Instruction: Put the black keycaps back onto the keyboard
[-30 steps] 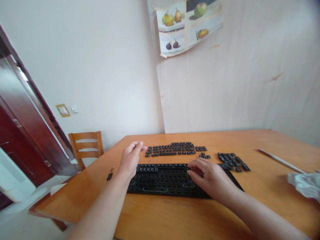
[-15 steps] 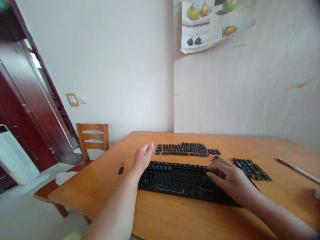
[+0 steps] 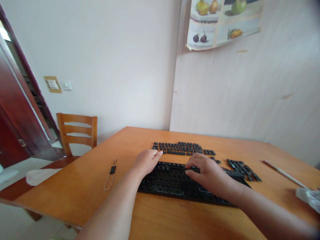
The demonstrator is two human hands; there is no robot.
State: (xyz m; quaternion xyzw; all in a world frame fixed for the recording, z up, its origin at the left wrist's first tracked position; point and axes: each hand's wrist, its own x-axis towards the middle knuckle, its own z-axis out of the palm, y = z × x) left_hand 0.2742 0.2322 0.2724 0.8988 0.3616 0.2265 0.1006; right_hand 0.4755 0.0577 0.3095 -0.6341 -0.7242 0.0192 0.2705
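Note:
A black keyboard (image 3: pixel 172 190) lies in front of me, its upper rows partly fitted with keycaps and much of the rest showing bare key sockets. My left hand (image 3: pixel 147 161) rests at its back left corner, thumb pointing right; the other fingers are hidden behind the hand. Above the middle of the keyboard, my right hand (image 3: pixel 203 168) has thumb and forefinger brought together at the upper rows, around what looks like a small dark keycap. Loose keycaps (image 3: pixel 177 146) stand in rows behind the keyboard. Another group of keycaps (image 3: pixel 243 168) lies to the right.
A wire keycap puller (image 3: pixel 112 170) with a black middle lies left of the keyboard. At the right are a thin pale stick (image 3: pixel 285 173) and crumpled clear plastic (image 3: pixel 308 196). A wooden chair (image 3: pixel 77 130) stands left of the table (image 3: pixel 160 216).
My right hand has moved left along the keyboard's upper rows. My left hand has come down from its raised position to the back left corner. The view has turned slightly right.

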